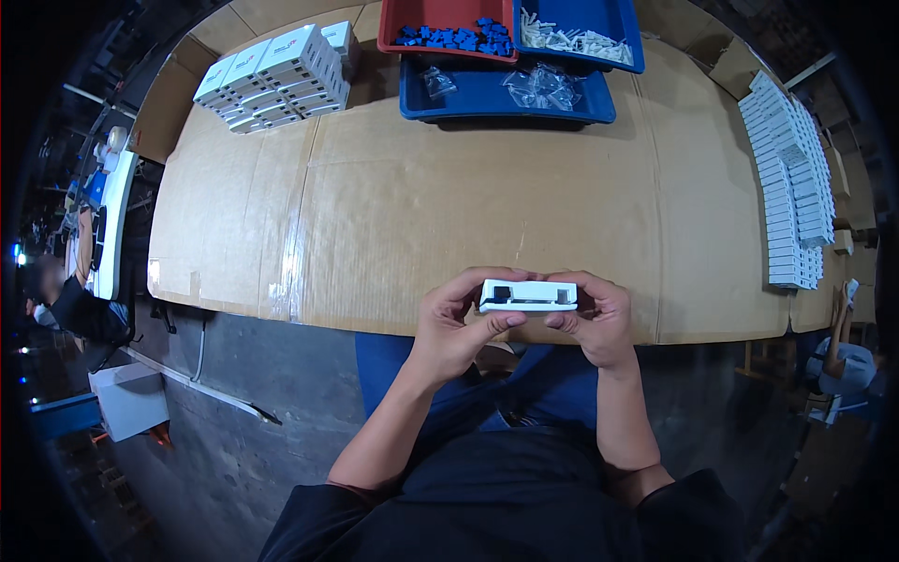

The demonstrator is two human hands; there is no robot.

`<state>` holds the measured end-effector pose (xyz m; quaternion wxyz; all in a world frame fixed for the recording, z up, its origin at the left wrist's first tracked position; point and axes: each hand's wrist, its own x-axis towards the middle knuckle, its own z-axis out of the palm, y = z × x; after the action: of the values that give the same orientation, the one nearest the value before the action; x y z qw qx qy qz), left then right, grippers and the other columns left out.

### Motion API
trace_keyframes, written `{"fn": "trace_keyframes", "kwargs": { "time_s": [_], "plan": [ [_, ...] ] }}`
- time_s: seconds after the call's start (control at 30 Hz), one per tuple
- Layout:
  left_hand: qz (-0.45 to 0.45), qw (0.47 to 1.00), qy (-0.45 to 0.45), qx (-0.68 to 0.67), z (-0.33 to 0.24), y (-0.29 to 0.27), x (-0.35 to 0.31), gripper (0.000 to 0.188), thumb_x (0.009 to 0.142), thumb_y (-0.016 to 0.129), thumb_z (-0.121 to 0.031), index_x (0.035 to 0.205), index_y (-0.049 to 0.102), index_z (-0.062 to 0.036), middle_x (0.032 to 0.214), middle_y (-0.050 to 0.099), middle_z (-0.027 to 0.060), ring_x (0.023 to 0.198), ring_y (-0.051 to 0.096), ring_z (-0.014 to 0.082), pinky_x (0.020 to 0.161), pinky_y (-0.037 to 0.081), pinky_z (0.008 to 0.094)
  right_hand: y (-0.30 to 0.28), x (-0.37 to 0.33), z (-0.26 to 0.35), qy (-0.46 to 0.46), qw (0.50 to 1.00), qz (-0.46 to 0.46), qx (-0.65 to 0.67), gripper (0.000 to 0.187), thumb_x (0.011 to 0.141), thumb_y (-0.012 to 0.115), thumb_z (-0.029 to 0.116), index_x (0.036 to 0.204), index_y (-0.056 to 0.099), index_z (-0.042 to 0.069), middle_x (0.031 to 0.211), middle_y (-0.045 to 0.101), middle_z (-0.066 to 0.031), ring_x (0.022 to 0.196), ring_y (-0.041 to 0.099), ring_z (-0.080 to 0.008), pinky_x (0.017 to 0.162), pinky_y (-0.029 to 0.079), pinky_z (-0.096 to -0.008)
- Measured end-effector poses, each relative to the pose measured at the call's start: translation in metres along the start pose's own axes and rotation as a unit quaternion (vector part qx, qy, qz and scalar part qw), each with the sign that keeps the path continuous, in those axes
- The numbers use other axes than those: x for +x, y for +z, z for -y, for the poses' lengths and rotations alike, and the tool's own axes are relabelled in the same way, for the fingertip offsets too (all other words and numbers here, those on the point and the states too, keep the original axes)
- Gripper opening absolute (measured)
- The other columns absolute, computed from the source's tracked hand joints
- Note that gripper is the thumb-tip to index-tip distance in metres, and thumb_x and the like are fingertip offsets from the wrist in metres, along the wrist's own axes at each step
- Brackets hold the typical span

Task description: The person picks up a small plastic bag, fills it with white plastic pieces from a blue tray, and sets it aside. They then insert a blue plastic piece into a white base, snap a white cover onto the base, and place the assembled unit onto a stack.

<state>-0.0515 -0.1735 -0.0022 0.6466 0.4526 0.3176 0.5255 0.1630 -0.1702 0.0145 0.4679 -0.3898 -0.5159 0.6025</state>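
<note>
Boxes, white and too many to count surely, sit stacked (276, 80) at upper left on the cardboard-covered table (421, 206). Three trays follow at top centre: one red (398, 23), two blue (487, 98). Lower centre, left hand (456, 328) and right hand (595, 318) grasp one white rectangular part (528, 296) between them. White pieces (787, 187) line the right edge.

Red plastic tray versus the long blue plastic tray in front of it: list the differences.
The red plastic tray holds small dark-blue pieces; the long blue plastic tray holds clear plastic bags. The red tray sits farther back and looks shorter; the long blue tray lies nearer and wider. Both rest on the cardboard-covered table.
</note>
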Motion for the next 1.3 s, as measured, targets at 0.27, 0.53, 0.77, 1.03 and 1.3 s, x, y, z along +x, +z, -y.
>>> {"fn": "trace_keyframes", "kwargs": {
  "time_s": [0.27,0.53,0.77,1.03,1.3],
  "plan": [
    [-0.012,0.999,0.040,-0.016,-0.001,0.004,-0.006,0.037,0.088,0.080,-0.003,0.123,0.068,0.0003,0.123,0.073,0.0150,0.118,0.068,0.0226,0.103,0.054,0.0362,0.006,0.003,0.006,-0.133,0.985,0.005,-0.113,0.031,0.084,0.086,0.009,0.108,0.073,-0.006,0.099,0.077,-0.0149,0.089,0.074,-0.0200,0.082,0.056,-0.0297],
    [-0.010,1.000,-0.001,-0.003,-0.001,0.001,-0.007,0.042,0.097,0.076,-0.018,0.132,0.063,0.0008,0.128,0.070,0.0168,0.120,0.067,0.0230,0.103,0.053,0.0370,0.011,0.001,0.009,-0.119,0.985,-0.006,-0.128,0.025,0.087,0.084,0.010,0.104,0.073,-0.005,0.096,0.077,-0.0139,0.089,0.073,-0.0189,0.081,0.056,-0.0294],
    [0.015,0.951,-0.268,-0.154,-0.001,-0.007,0.003,0.082,0.105,0.033,-0.070,0.151,0.047,-0.0033,0.136,0.063,0.0199,0.119,0.066,0.0266,0.100,0.053,0.0422,0.008,0.001,-0.003,-0.064,0.998,-0.018,0.018,0.038,0.093,0.078,0.014,0.125,0.066,-0.004,0.115,0.074,-0.0115,0.099,0.070,-0.0155,0.090,0.055,-0.0283],
    [-0.117,0.933,-0.228,-0.251,0.017,-0.002,-0.003,0.042,0.104,0.061,-0.026,0.140,0.054,-0.0055,0.125,0.069,0.0123,0.105,0.070,0.0237,0.085,0.058,0.0378,0.010,0.021,-0.025,-0.014,0.987,-0.147,0.058,0.051,0.102,0.063,0.002,0.151,0.047,0.001,0.141,0.060,-0.0150,0.120,0.064,-0.0169,0.103,0.052,-0.0303],
    [-0.169,0.975,-0.005,0.147,0.045,0.023,0.009,0.050,0.091,0.069,0.007,0.135,0.046,0.0003,0.128,0.056,0.0116,0.118,0.061,0.0203,0.099,0.052,0.0336,0.017,0.001,-0.032,0.049,0.993,-0.107,0.018,0.087,0.094,0.080,0.024,0.159,0.029,-0.002,0.139,0.058,-0.0133,0.121,0.062,-0.0223,0.093,0.056,-0.0360]
  ]
}}
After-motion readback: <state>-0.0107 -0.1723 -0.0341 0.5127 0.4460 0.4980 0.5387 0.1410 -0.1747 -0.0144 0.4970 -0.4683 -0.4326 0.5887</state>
